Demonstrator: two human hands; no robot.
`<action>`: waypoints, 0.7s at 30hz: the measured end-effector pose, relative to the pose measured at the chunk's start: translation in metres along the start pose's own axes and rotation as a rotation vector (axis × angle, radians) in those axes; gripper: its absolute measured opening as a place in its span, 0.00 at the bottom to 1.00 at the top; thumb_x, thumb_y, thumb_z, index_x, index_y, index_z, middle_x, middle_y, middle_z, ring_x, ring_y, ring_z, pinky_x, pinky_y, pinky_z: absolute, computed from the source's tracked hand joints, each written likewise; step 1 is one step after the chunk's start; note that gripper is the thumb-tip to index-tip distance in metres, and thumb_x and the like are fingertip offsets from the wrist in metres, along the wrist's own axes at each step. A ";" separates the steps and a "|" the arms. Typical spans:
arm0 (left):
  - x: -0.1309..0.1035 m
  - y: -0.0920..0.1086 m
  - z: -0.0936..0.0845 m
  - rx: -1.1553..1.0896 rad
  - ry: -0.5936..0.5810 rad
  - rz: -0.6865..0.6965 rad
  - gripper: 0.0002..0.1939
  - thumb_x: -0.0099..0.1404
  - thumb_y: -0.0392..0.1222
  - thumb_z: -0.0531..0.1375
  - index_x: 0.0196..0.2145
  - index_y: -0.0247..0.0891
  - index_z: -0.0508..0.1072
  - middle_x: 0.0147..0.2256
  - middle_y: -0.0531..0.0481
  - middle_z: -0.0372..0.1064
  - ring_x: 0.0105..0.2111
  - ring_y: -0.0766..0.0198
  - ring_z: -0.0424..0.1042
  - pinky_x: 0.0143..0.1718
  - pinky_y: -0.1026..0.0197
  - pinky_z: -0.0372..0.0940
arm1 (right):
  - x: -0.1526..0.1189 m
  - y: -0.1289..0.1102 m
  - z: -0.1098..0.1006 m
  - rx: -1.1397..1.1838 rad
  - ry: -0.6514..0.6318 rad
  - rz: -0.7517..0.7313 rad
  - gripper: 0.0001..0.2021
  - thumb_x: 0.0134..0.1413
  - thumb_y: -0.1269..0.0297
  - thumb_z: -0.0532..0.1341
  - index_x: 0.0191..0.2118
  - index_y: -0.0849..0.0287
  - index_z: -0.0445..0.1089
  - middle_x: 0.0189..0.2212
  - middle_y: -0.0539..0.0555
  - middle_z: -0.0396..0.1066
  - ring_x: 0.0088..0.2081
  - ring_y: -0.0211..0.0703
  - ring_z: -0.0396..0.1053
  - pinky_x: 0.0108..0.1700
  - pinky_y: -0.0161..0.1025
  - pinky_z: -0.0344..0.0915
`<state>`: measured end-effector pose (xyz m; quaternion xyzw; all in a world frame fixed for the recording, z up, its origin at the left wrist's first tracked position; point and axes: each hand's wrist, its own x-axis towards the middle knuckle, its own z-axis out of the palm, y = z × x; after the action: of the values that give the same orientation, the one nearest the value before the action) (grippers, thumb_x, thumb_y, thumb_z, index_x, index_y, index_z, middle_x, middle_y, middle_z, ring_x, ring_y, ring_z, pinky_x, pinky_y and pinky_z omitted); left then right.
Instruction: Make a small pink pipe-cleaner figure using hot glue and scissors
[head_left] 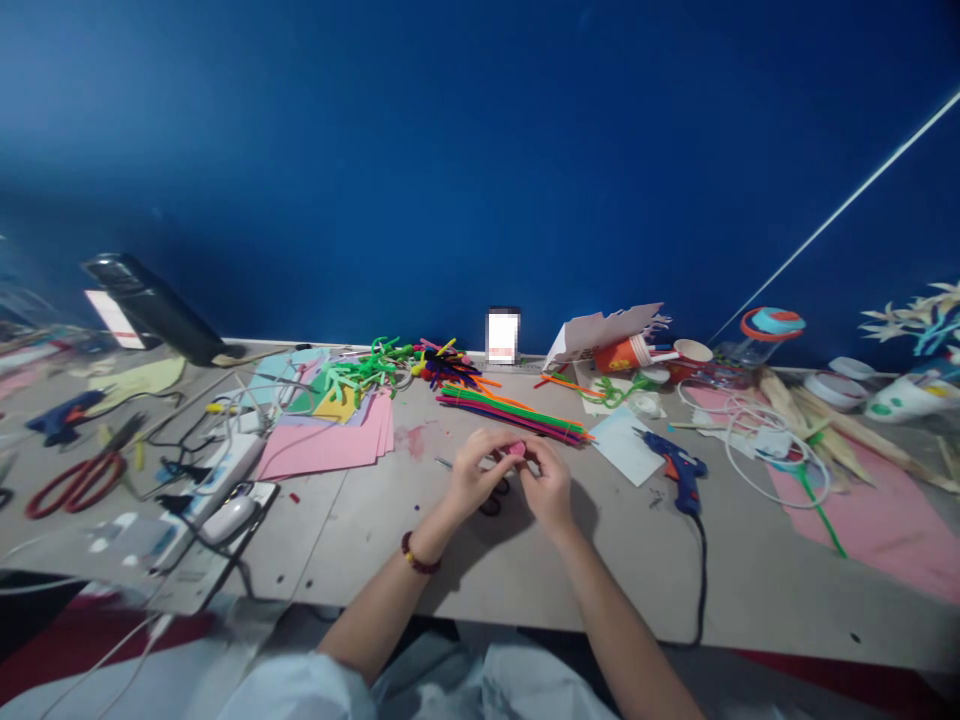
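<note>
Both hands meet over the middle of the table. Between the fingertips of my left hand (pixel 478 472) and my right hand (pixel 546 482) is a small pink piece (pixel 517 449), pinched from both sides. A dark red bead bracelet (pixel 420 556) circles my left wrist. Under the hands lie scissors (pixel 491 500) with dark handles, partly covered by my left hand. Just beyond the hands rests a bundle of coloured pipe cleaners (pixel 514 412), green, purple and orange.
A blue glue gun (pixel 679 468) with its cord lies to the right, beside a pale blue sheet (pixel 628 445). Pink paper (pixel 322 447), red-handled scissors (pixel 79 483) and a power strip (pixel 214 490) are on the left. A phone (pixel 503 336) stands against the blue wall.
</note>
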<state>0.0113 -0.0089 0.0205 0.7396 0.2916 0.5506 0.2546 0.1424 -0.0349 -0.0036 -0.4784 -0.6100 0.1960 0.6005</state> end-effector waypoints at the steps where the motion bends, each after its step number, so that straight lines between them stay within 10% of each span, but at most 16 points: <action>1: 0.000 -0.001 0.000 -0.005 0.002 0.005 0.09 0.60 0.40 0.61 0.39 0.37 0.74 0.35 0.45 0.74 0.33 0.65 0.71 0.30 0.65 0.69 | 0.000 0.001 0.001 0.035 -0.003 0.034 0.06 0.53 0.69 0.58 0.37 0.55 0.70 0.35 0.54 0.72 0.37 0.43 0.70 0.41 0.40 0.68; 21: -0.008 -0.022 0.001 0.380 0.070 0.351 0.12 0.60 0.32 0.60 0.43 0.38 0.71 0.37 0.45 0.74 0.37 0.63 0.74 0.38 0.61 0.71 | 0.009 -0.001 -0.004 0.402 -0.081 0.298 0.08 0.49 0.58 0.63 0.33 0.56 0.68 0.32 0.52 0.68 0.35 0.41 0.68 0.40 0.39 0.67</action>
<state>0.0070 0.0013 -0.0002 0.7938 0.2659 0.5470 0.0013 0.1473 -0.0296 0.0024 -0.4260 -0.5049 0.4188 0.6231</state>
